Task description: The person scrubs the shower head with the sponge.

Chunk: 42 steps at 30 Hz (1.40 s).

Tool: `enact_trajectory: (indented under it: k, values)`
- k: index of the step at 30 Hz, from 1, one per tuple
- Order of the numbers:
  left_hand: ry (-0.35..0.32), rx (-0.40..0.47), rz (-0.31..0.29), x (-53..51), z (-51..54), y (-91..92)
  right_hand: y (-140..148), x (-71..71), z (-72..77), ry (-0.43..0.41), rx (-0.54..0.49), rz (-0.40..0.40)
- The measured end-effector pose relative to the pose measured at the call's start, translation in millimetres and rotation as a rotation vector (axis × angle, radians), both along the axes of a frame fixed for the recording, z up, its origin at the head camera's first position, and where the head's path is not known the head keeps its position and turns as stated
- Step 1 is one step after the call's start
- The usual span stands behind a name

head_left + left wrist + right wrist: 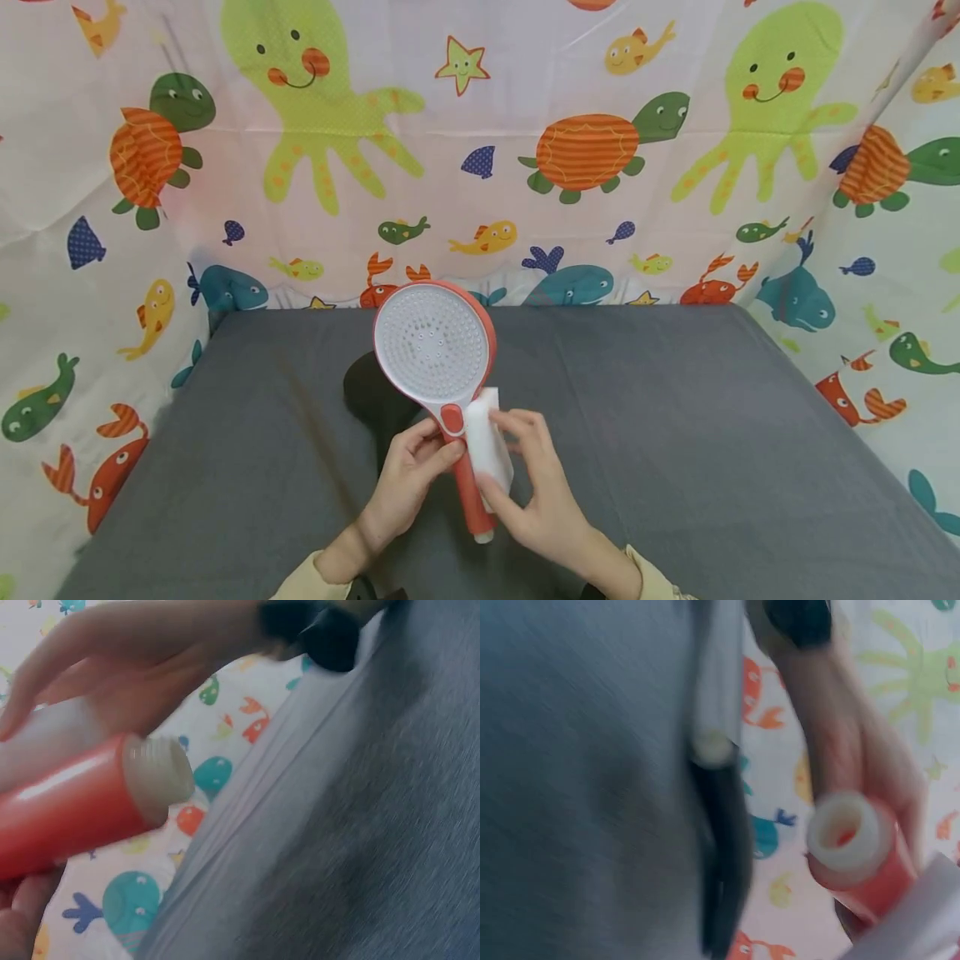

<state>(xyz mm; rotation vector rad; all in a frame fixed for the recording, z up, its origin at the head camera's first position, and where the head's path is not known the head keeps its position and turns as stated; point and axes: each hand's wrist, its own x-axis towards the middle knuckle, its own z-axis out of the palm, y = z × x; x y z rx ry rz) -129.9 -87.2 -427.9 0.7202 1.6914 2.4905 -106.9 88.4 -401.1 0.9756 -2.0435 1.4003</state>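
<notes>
A shower head (433,342) with a pale grey nozzle face and a coral-red rim and handle is held up over the grey table, face toward the head camera. My left hand (412,475) grips it at the top of the handle, thumb across the front. The right hand (536,483) holds a folded white tissue (487,446) between thumb and fingers, along the handle's right side. The handle's threaded white end (161,776) shows in the left wrist view. Its open hole faces the camera in the right wrist view, where the tissue (922,922) is partly cut off.
A grey cloth covers the table (675,417). Behind it and at both sides hangs a curtain (510,192) printed with sea animals. A dark shadow (367,392) lies left of the shower head. One blurred dark, thin object (724,840) crosses the right wrist view.
</notes>
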Motion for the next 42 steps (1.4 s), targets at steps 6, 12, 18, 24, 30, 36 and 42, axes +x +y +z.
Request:
enact_trajectory:
  k: [6, 12, 18, 24, 30, 36, 42]
  values:
    - [0.054, 0.006, 0.011, -4.6, 4.4, -4.1, 4, 20.7, -13.0, 0.008, 0.164, 0.055]
    - [0.056, -0.031, -0.045, -1.3, 1.6, -0.5, -5, 15.3, 11.4, 0.014, 0.016, -0.063]
    - [0.069, -0.039, -0.109, 2.8, -1.5, 3.2, -9, -1.2, 28.3, 0.085, -0.19, -0.114]
    - [0.076, -0.047, -0.096, 1.8, -2.7, 4.1, -6, -3.3, 14.7, 0.117, -0.079, -0.153]
    - [0.079, 0.038, -0.087, -1.1, 2.3, -1.6, -2, 7.0, -20.1, 0.061, 0.111, -0.082]
    - [0.009, 0.164, -0.081, -2.7, 8.1, -5.3, 0, 19.2, -36.2, 0.169, 0.28, -0.017]
    - [-0.045, 0.157, -0.002, -1.1, 8.5, -5.0, -1, 18.9, -38.5, 0.212, 0.26, 0.048]
